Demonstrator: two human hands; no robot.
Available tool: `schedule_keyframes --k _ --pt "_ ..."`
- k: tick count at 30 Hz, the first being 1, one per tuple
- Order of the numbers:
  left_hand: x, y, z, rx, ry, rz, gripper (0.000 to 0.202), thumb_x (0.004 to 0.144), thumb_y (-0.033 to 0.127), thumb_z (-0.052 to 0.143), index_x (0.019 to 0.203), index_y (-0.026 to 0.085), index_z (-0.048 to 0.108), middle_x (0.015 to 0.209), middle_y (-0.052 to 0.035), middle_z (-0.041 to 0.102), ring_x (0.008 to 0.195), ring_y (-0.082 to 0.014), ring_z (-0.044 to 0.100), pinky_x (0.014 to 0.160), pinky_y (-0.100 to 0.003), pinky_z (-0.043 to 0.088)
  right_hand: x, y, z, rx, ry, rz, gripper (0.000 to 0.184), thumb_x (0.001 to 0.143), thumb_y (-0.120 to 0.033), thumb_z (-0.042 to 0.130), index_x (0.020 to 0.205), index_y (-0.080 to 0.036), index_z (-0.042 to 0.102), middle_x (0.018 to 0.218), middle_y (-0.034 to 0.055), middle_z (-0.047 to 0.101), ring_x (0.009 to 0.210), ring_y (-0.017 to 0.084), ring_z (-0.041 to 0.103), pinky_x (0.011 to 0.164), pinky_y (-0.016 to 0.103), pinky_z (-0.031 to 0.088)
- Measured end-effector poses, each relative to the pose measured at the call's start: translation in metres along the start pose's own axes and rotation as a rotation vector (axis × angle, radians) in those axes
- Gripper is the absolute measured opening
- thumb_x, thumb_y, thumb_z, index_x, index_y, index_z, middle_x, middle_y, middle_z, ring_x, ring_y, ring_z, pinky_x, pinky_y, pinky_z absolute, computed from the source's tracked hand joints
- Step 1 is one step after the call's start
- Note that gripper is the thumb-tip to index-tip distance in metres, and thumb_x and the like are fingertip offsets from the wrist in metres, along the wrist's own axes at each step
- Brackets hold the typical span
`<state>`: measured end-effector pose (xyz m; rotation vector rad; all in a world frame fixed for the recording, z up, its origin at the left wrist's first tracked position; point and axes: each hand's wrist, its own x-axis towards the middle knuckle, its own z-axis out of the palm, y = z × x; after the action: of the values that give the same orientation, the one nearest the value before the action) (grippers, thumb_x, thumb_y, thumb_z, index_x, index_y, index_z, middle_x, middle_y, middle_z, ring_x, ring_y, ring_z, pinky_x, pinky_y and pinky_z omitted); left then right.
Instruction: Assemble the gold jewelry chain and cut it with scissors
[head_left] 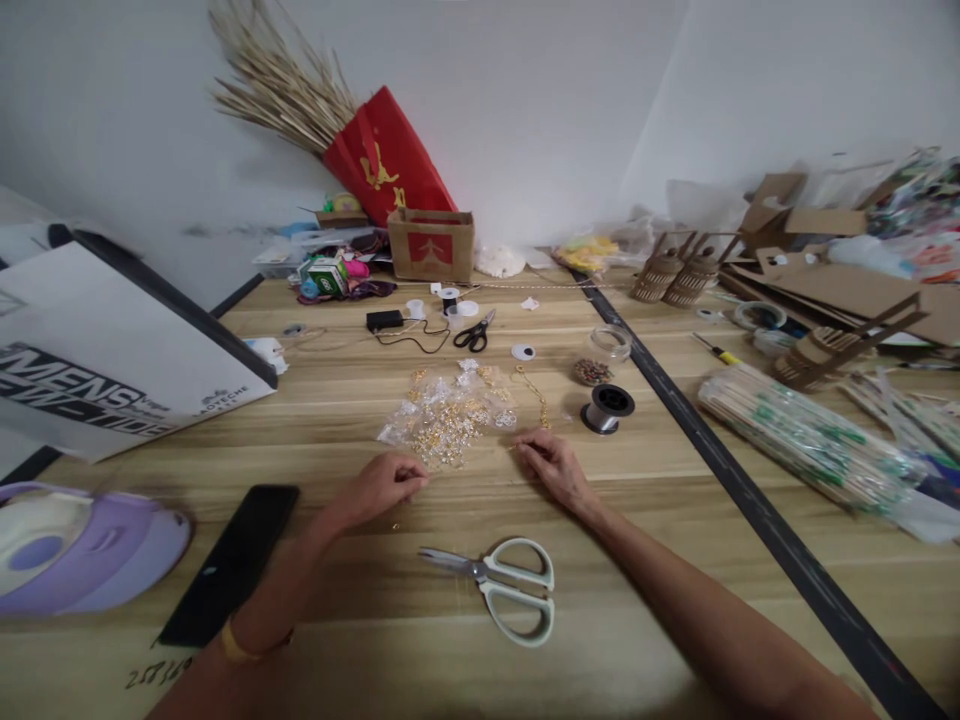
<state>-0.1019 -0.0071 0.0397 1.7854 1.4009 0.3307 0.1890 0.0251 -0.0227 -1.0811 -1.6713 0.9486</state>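
Note:
My left hand (384, 487) rests low over the table, thumb and fingers pinched together near the pile's front left edge; what it holds is too small to make out. My right hand (556, 468) is also pinched, with a tiny gold-coloured bit at its fingertips that I cannot name. Beyond and between the hands lies a pile of small gold and clear beads (450, 425) on clear plastic bags. A gold chain (534, 390) lies just past my right hand. White-handled scissors (484, 575) lie nearer to me, blades pointing left.
A spool of clear line (608, 408) and a jar of beads (594, 370) stand right of the pile. Black scissors (472, 335) lie behind it. A black phone (232, 565) and purple visor (97, 550) are left; bagged sticks (806, 430) lie right, past a black strip (697, 450).

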Motion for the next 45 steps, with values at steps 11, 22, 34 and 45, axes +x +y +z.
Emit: schedule_keyframes --k 11,22,34,45 --pt "-0.025 -0.014 -0.01 0.063 0.007 -0.108 0.027 0.074 0.04 0.055 0.079 0.017 0.069 0.063 -0.0017 0.07 0.062 -0.017 0.061 0.06 -0.023 0.039 -0.006 -0.01 0.003 -0.296 -0.132 -0.187 0.015 0.09 -0.027 0.052 0.089 -0.02 0.065 0.079 0.0054 0.063 0.072 0.017 0.057 0.068 0.028 0.046" --pt "-0.033 -0.026 -0.023 0.092 0.06 -0.143 0.025 0.071 0.04 0.057 0.075 0.017 0.067 0.058 0.0004 0.063 0.056 -0.0148 0.055 0.055 -0.022 0.037 -0.01 -0.009 0.005 -0.478 -0.192 -0.254 0.019 0.094 -0.024 0.046 0.085 -0.019 0.061 0.08 0.0052 0.059 0.071 0.016 0.056 0.066 0.025 0.043" --pt "-0.036 -0.041 -0.031 0.103 0.116 -0.126 0.024 0.072 0.038 0.053 0.075 0.017 0.066 0.061 -0.0005 0.063 0.064 -0.0169 0.057 0.061 -0.025 0.041 -0.01 -0.011 0.004 -0.45 -0.224 -0.263 0.021 0.095 -0.025 0.043 0.09 -0.021 0.063 0.085 0.0073 0.062 0.075 0.017 0.059 0.07 0.027 0.046" --pt "-0.04 -0.019 -0.018 0.597 0.338 -0.08 0.018 0.08 0.028 0.051 0.084 0.019 0.066 0.094 -0.0072 0.064 0.091 -0.0226 0.057 0.08 -0.032 0.041 -0.009 -0.017 0.003 -0.4 -0.289 -0.29 0.017 0.091 -0.024 0.048 0.086 -0.02 0.064 0.083 0.0067 0.064 0.072 0.017 0.059 0.066 0.026 0.044"
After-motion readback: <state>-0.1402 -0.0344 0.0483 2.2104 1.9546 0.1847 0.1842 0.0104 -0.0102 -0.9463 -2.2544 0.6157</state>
